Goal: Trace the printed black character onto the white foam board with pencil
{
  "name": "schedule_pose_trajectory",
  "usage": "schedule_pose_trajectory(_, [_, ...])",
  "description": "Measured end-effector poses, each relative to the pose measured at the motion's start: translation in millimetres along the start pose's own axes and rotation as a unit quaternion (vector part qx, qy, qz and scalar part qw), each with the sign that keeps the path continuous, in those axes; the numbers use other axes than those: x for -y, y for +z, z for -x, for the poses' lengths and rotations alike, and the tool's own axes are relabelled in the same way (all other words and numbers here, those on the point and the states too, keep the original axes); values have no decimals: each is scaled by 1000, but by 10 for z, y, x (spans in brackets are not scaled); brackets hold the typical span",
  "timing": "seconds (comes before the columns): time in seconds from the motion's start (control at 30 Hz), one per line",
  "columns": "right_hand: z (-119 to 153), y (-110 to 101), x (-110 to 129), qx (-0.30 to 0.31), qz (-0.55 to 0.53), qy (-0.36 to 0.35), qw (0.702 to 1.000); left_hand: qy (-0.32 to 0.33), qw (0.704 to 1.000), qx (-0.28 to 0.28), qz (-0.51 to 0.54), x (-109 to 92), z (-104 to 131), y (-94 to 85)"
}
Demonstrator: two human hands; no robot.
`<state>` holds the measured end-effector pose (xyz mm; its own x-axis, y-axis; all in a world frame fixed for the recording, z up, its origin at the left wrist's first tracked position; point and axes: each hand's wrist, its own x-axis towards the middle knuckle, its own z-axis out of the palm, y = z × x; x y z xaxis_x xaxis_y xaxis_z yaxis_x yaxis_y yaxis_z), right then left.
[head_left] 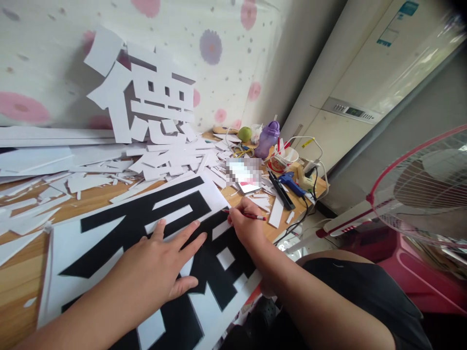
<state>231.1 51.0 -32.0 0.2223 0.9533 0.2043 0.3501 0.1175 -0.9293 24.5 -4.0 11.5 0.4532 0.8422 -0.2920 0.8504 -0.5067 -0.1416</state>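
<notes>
My left hand (171,257) lies flat with fingers spread on a black paper character stencil (146,233), pressing it down. Under the stencil is a white board (65,296) that reaches past its edges. In my right hand (246,221) is a dark red pencil (255,217), its tip at the stencil's upper right edge. White gaps show through the cut-outs in the black paper. My left forearm covers part of the stencil's lower left.
A cut white character (146,97) leans on the flowered wall covering. Heaps of white offcuts (168,158) lie behind the board. To the right are a phone (245,175), a purple bottle (267,140), a paper bowl (282,158), a blue glue gun (292,182) and a fan (423,189).
</notes>
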Motion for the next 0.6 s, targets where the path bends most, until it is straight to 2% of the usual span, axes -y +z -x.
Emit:
schedule_pose_trajectory(0.47, [-75,30,-104,-56,-30,17,998,-6,1000,-3,12,-14,-1,-31])
schedule_pose_trajectory(0.53, [-72,-67,-71,-63,-52,-4,997,-2,1000,-14,16,-1,-1,-8])
schedule_pose_trajectory(0.6, [-35,-269,-27,-35,-51,-55,997,6,999,-36,18,21,1,28])
